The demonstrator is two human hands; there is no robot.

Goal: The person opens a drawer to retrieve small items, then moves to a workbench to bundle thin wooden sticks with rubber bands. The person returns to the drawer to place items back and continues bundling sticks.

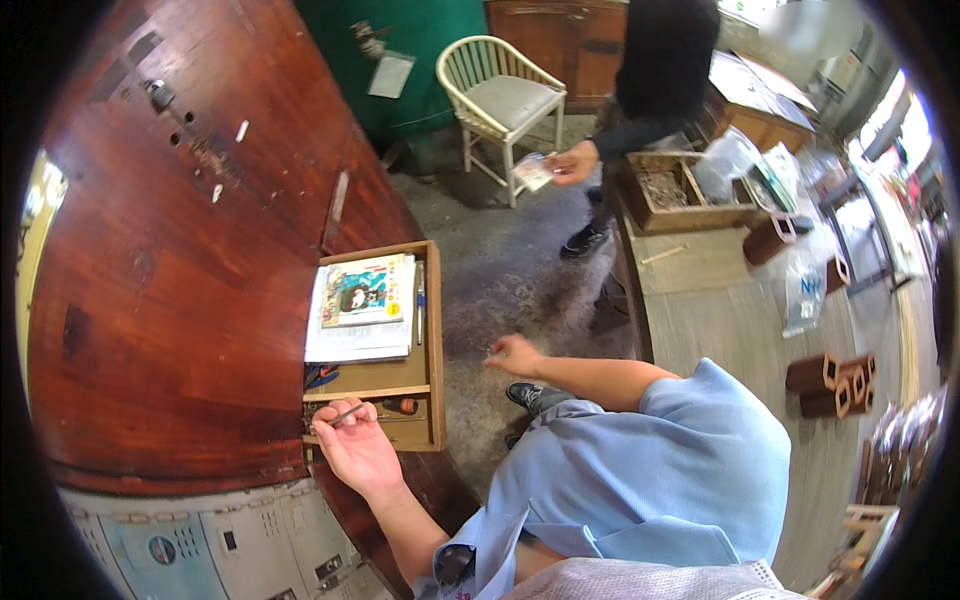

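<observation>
My left hand point(357, 455) is closed around a short, thin dark metal rod point(346, 414), palm up, over the front compartment of a pulled-out wooden drawer point(437, 345). Beside its fingers lies a screwdriver point(401, 406) with an orange and black handle. Farther back in the drawer are a colourful booklet point(368, 293) on white papers point(350, 346), a blue pen point(421, 303) and blue-handled pliers point(320, 376). My right hand point(515, 356) hangs over the floor, right of the drawer, its fingers curled together. Whatever it may hold is too small to make out.
A reddish-brown wooden tabletop point(220, 300) spreads left. Ahead stands a cream chair point(503, 98). A co-worker's hand point(574, 163) holds a small clear packet point(535, 172). On the right bench are a divided wooden box point(690, 217) and several brown hollow blocks point(815, 375).
</observation>
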